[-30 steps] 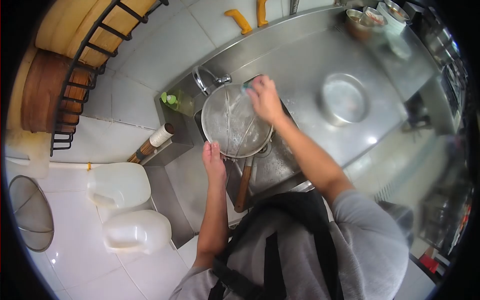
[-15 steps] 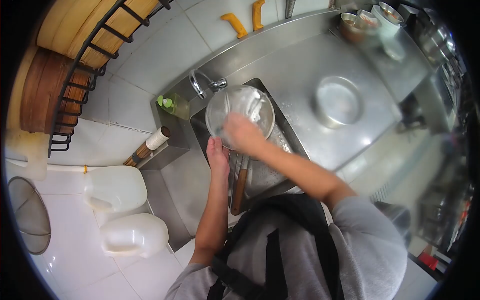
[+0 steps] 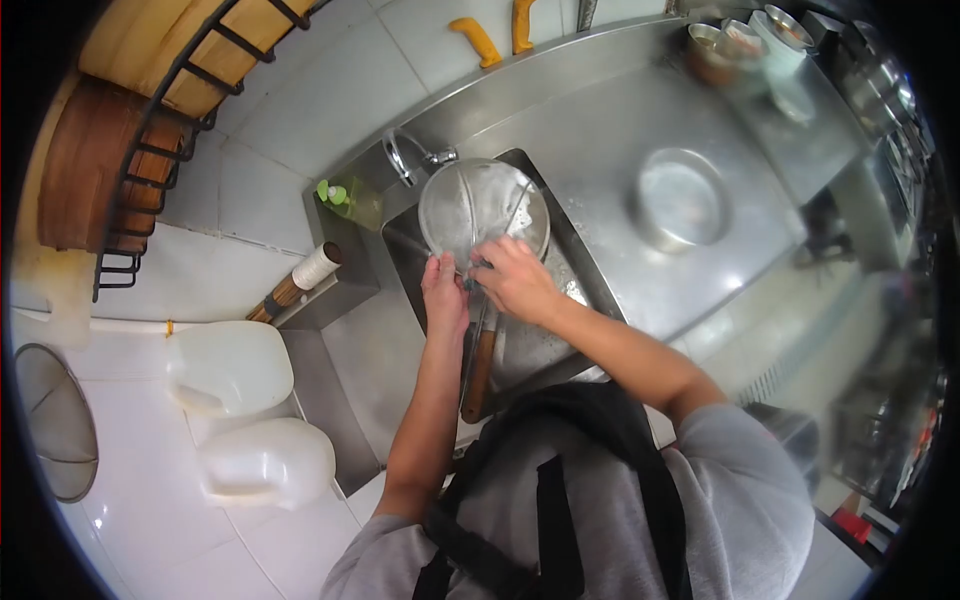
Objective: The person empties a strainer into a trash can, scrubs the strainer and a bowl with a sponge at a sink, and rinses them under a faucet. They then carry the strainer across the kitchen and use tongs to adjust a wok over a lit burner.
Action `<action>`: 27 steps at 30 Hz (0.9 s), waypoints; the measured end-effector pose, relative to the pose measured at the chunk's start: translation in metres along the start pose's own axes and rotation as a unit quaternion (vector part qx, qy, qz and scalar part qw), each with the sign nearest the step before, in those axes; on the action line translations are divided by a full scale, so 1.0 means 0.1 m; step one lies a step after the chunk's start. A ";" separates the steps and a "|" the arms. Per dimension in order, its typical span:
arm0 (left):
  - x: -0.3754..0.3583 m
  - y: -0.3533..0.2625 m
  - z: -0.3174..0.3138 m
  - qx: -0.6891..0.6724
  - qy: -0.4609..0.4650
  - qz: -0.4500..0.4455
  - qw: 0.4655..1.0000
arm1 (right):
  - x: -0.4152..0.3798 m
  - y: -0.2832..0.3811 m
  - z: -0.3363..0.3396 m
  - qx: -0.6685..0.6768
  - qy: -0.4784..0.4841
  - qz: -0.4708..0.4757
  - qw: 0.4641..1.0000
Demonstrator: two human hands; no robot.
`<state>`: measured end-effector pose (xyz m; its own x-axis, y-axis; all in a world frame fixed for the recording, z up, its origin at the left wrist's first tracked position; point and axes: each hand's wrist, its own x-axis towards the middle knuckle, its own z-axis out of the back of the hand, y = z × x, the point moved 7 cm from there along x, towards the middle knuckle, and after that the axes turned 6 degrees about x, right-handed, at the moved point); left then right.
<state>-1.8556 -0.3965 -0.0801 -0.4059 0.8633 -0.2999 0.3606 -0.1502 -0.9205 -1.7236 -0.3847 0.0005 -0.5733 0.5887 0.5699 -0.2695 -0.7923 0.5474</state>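
Observation:
A round mesh strainer (image 3: 490, 195) with metal ribs across it is held over the sink (image 3: 592, 290), below the chrome tap (image 3: 400, 165). My left hand (image 3: 445, 290) grips its near rim, thumb and fingers closed there. Against the same near edge, my right hand (image 3: 520, 282) has its fingers bent and pinched together. Something small and greyish shows at those fingertips, but I cannot tell what it is. A wooden handle (image 3: 480, 372) on a metal shank runs from beneath the hands toward my body. White suds or shine show on the mesh.
A soap bottle (image 3: 352, 202) and a bamboo brush (image 3: 297, 285) stand left of the sink. On the steel counter at right rests a round metal pan (image 3: 685, 200). White jugs (image 3: 230, 368) are at lower left. Yellow-handled tools (image 3: 475, 42) hang behind.
My right hand has moved from over the mesh down to its near rim, beside my left hand. The strainer has shifted slightly upward in view.

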 end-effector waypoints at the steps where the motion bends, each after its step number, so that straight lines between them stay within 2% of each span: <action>1: -0.06 0.02 -0.02 -0.018 -0.015 0.017 1.000 | 0.06 -0.01 -0.02 -0.006 0.013 0.004 1.000; 3: -0.04 0.05 0.00 -0.039 -0.013 0.008 0.999 | 0.08 0.03 -0.04 -0.012 0.024 0.007 1.000; 5: 0.00 0.01 0.05 -0.060 -0.007 -0.007 0.998 | 0.05 0.09 0.04 -0.020 -0.053 -0.014 0.998; 9: -0.13 -0.23 0.02 -0.035 -0.015 -0.019 0.999 | -0.29 0.00 0.14 -0.032 -0.056 0.020 0.998; 11: -0.23 -0.20 0.04 -0.043 -0.026 -0.008 0.999 | -0.25 -0.39 0.36 0.002 -0.140 -0.092 0.986; 14: -0.15 -0.10 0.08 -0.027 0.019 -0.022 0.999 | -0.27 -1.08 0.42 0.091 -0.295 -0.241 0.920; 17: -0.07 -0.03 0.15 -0.024 -0.002 -0.020 0.999 | -0.38 -0.59 0.34 0.046 -0.280 -0.224 0.932; 18: -0.04 0.03 0.21 -0.006 -0.015 -0.003 1.000 | -0.37 -0.29 0.28 0.051 -0.226 -0.163 0.959; 20: -0.01 0.08 0.21 0.017 -0.029 0.019 0.999 | -0.37 -0.21 0.20 0.060 -0.180 -0.102 0.977; 21: -0.04 0.04 0.17 0.013 -0.030 -0.011 0.999 | -0.36 -0.34 0.22 0.060 -0.182 -0.107 0.976; 22: -0.07 0.02 0.15 0.009 -0.030 -0.040 0.999 | -0.33 -0.67 0.33 0.037 -0.222 -0.154 0.962; 24: -0.05 0.08 0.35 0.036 -0.033 -0.022 0.999 | -0.29 -1.21 0.58 -0.002 -0.275 -0.233 0.933; 27: -0.03 -0.03 0.35 0.049 -0.035 -0.018 0.998 | -0.27 -1.17 1.44 -0.063 -0.348 -0.192 0.915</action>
<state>-1.8849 -0.4159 -0.0853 -0.4766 0.8332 -0.2805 0.2633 -0.1691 -0.9498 -1.5651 -0.2851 0.0096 0.2028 0.7521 0.6271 -0.4606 -0.4918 0.7389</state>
